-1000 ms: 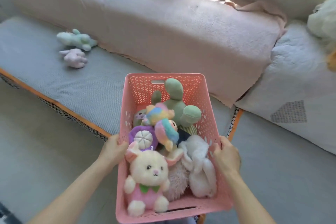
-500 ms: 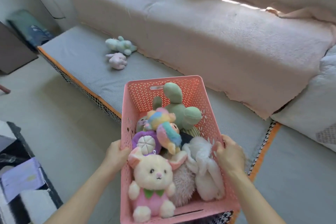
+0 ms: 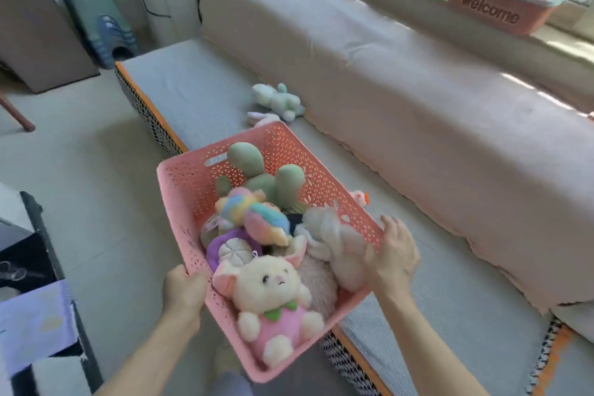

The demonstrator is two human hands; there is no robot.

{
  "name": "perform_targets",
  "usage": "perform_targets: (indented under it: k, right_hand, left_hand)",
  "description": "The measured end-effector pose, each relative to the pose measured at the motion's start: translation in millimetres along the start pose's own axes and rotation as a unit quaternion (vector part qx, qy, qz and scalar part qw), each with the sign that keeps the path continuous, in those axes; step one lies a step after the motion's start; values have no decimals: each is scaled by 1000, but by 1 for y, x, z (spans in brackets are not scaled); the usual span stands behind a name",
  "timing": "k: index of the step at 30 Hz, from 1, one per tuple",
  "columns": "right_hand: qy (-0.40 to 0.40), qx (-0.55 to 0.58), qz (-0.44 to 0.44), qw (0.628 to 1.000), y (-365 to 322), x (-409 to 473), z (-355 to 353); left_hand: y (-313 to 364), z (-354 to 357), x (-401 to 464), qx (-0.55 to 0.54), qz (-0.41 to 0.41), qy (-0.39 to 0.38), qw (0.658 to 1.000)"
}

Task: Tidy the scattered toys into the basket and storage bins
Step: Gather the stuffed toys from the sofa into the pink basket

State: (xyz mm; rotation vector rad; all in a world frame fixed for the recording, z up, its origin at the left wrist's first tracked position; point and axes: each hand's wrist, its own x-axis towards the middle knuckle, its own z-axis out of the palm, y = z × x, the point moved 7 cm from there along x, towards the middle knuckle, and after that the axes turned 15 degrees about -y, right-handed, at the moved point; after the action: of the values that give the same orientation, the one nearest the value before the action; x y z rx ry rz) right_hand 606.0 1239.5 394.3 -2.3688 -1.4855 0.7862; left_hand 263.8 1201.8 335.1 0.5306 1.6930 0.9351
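Grey flooring fills the left of the view, where a stack of blue-green plastic stools [image 3: 103, 32] is seen against the wall. The left hand [image 3: 184, 291] is curled round the near left rim of a pink perforated plastic basket [image 3: 180, 202], which is held tilted above the front edge of a grey sofa seat [image 3: 193, 96]. Inside the basket, a cream plush bunny in a pink outfit [image 3: 271, 299] lies nearest, with a purple plush [image 3: 229, 249] and a rainbow-coloured plush [image 3: 254, 215] above it, a green cactus plush [image 3: 263, 177] at the far end, and a white fluffy plush [image 3: 334, 241] on the right. Beyond the far rim, a mint-green plush [image 3: 278, 101] and what appears to be a pale lilac plush [image 3: 262, 119], partly hidden, lie on the seat. The right hand [image 3: 393, 255] is pressed against the basket's right rim, fingers spread; a firm grip cannot be told. A small pink toy [image 3: 360, 198] shows just past that wall. Farther right, a pink blanket [image 3: 401, 90] is draped over the backrest, and an orange bin marked "Welcome" [image 3: 495, 10] stands on the sill.
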Motion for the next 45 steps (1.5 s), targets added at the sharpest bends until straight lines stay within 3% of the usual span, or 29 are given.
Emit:
perform_targets:
  k: [2,5,7,10,13,17,19,30,34,39,43,45]
  right_hand:
    - [-15,129,48,990,-21,-12,30]
    - [-199,419,103,880,-80,-16,106]
    - [-289,448,58,844,-127,-12,136]
    - [-265,488,55,830,-179,9,149]
    - [-257,501,45,825,-209,35,150]
    - [-272,476,55,834,-237,86,157]
    - [-292,465,50,834,-257,113,164]
    - [-302,407,-8,862,-416,292,188]
    - [-264,418,-9,869,-458,356,190]
    - [-180,450,-17,875,-500,430,199]
    - [-114,465,47,876,-501,482,210]
    - [-89,418,96,899,-480,499,217]
  left_hand:
    - [11,-17,27,-19,-14,27,999]
    - [42,-39,69,-43,-13,56,997]
    - [61,-52,88,-38,-10,84,996]
    - [88,-66,120,-35,-8,93,995]
    - [105,-68,150,-96,-25,38,994]
    - [121,-76,206,-201,-125,-88,968]
    - [132,-85,237,-227,-139,-115,957]
    - [229,-96,404,-301,-135,-140,934]
    - [273,-74,454,-327,-143,-186,916]
    - [309,-47,538,-350,-159,-158,910]
    - [335,-17,604,-350,-176,-162,905]
    - [337,-1,638,-340,-200,-167,904]
